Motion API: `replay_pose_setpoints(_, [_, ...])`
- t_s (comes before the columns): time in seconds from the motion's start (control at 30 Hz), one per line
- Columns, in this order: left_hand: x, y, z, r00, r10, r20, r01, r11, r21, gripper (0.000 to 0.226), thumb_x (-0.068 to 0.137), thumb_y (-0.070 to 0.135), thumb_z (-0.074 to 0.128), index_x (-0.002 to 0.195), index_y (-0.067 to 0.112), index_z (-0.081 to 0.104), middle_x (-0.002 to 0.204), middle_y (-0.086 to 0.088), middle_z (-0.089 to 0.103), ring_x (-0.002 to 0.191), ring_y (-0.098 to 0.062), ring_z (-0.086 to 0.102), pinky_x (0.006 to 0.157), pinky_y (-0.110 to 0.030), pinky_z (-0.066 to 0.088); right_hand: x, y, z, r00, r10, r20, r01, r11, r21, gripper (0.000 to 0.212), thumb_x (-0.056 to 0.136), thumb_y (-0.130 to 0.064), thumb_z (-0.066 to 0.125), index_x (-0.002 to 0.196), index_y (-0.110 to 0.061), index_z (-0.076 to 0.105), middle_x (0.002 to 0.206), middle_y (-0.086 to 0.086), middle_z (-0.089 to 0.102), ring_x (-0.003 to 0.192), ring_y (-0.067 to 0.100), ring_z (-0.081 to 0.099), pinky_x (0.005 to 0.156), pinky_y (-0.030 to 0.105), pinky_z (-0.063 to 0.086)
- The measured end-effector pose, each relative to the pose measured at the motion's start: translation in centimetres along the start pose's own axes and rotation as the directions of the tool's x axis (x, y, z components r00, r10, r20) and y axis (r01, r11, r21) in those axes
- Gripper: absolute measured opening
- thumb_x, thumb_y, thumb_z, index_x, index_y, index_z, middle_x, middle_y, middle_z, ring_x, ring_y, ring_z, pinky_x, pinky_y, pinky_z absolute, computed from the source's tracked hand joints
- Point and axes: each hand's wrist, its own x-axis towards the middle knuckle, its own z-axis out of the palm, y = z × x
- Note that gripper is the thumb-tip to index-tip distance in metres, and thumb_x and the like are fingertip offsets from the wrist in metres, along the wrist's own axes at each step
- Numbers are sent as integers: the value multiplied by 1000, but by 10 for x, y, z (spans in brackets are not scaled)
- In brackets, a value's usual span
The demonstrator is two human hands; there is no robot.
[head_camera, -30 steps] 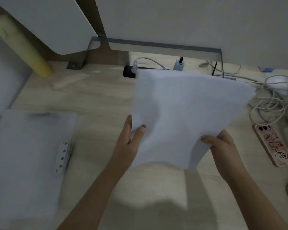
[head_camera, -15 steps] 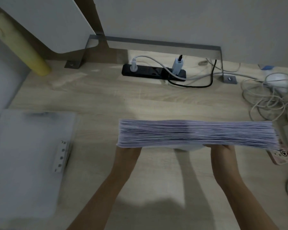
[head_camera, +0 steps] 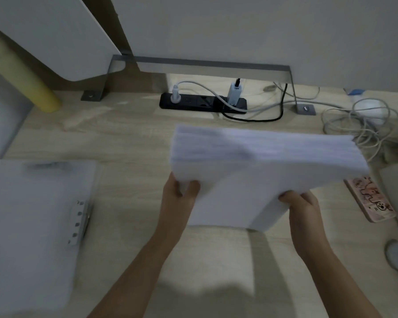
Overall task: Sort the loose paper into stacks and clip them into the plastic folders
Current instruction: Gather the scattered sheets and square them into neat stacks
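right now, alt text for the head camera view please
The left hand and right hand grip the near corners of a thick stack of white paper over a wooden desk. A translucent plastic folder lies at left, a black power strip behind, a phone at right.

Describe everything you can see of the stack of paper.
The stack of paper is a thick pile of plain white sheets, edges roughly squared, slightly blurred. It tilts over the wooden desk, its layered far edge raised. The left hand grips its near left corner, the right hand its near right. Whether its lower edge touches the desk is unclear.
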Motion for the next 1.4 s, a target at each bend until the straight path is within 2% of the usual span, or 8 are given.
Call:
replay_pose_setpoints(0.1, [2,-12,20,992,-102,72,100,995,27,7,75,16,51,77,22,54,65,13,54,52,10,49,52,-8,38,0,6,-23,997,65,-42,-68,996,-55,23,84,5,41,84,-12,56,82,1,57,77,14,51,68,29,37])
replay_pose_setpoints(0.23, [7,-38,61,944,-311,110,282,933,222,20,89,14,46,70,18,43,65,2,42,59,-13,41,49,-15,33,16,29,-62,968,209,-135,-226,966,-127,11,88,-5,45,85,-10,54,88,10,54,83,23,51,67,32,37])
replay_pose_setpoints(0.37, [2,-58,103,892,-428,148,372,879,297,6,91,11,42,93,10,47,75,4,48,77,-18,48,57,-18,35,36,52,-100,944,247,-221,-301,918,-260,12,89,-4,45,95,-2,55,92,14,53,86,24,49,64,30,36])
replay_pose_setpoints(0.47, [-3,-72,128,855,-491,166,425,847,318,17,90,11,44,106,8,50,89,-2,56,75,-16,51,59,-23,37,51,63,-125,939,228,-257,-308,889,-339,19,87,0,46,103,5,55,94,19,53,83,24,48,60,25,35])
replay_pose_setpoints(0.67, [-9,-95,162,857,-496,137,412,821,394,24,91,14,44,109,7,57,106,-12,65,84,-22,58,74,-31,44,72,86,-159,928,254,-273,-348,854,-386,24,86,1,48,108,2,58,92,13,56,80,24,49,58,23,35])
replay_pose_setpoints(0.9, [-12,-105,178,868,-477,138,379,816,437,26,93,16,45,115,9,58,111,-5,65,99,-23,62,87,-36,48,81,99,-177,933,179,-311,-298,870,-393,30,84,-3,50,112,-5,59,102,15,64,88,23,56,73,27,41])
replay_pose_setpoints(1.0, [-11,-103,183,870,-472,139,369,812,452,30,94,17,44,119,9,57,116,-5,64,104,-23,61,92,-37,49,84,101,-180,936,133,-325,-270,864,-425,28,84,0,50,111,-4,59,98,13,65,86,22,57,65,23,42])
replay_pose_setpoints(1.4, [-15,-96,172,882,-423,208,276,821,500,36,83,19,46,118,19,52,114,-1,62,89,-19,61,73,-27,45,74,91,-177,938,67,-339,-284,711,-643,43,87,-14,58,129,-6,50,126,22,53,118,40,45,104,47,36])
